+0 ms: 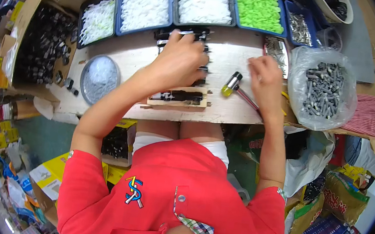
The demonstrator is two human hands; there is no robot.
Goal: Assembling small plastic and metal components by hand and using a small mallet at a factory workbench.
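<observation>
My left hand (181, 59) bends over a row of black parts, its fingers curled down among them. Whatever those fingers grip is hidden. Black pieces (203, 34) lie at the far end of the row. Nearest me is a pale wooden fixture (177, 105) with a black part in it. My right hand (266, 77) is raised at the right, thumb and fingers drawn together; what they pinch is too small to make out. Beside it lies a small hammer (233, 83) with a yellow-green face. Just beyond is a shallow tray of thin metal pieces (277, 53).
Along the back stand bins of white pieces (147, 5), bright green pieces (259, 8) and metal parts (300, 29). A round dish (99, 80) and a cardboard box of black parts (41, 47) are at left. A clear bag of grey parts (324, 89) sits at right.
</observation>
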